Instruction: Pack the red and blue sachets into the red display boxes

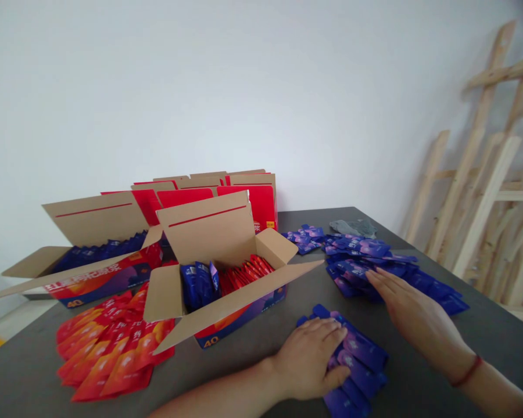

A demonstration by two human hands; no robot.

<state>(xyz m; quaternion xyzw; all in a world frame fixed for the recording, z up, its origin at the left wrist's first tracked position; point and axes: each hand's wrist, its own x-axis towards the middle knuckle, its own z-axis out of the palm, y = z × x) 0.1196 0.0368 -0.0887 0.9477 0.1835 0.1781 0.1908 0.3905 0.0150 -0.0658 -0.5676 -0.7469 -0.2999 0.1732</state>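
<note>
My left hand (309, 357) lies on a fanned stack of blue sachets (361, 363) near the front of the table, its fingers flat and the thumb apart. To the right, my right hand (422, 316) has its fingers stretched out, with the tips at the edge of a larger heap of blue sachets (401, 273). Whether those fingertips press on the heap I cannot tell. Left of my hands stands an open carton (239, 319), holding blue sachets (196, 284) at its left and red sachets (248, 274) at its right.
Red sachets (108, 348) lie fanned on the dark table (226, 386). Another open carton (104, 270) holds blue sachets, with more red cartons (261, 200) behind. A small blue pile (305, 238) and crumpled grey plastic (353, 227) lie farther back. Wooden frames (475, 197) lean at right.
</note>
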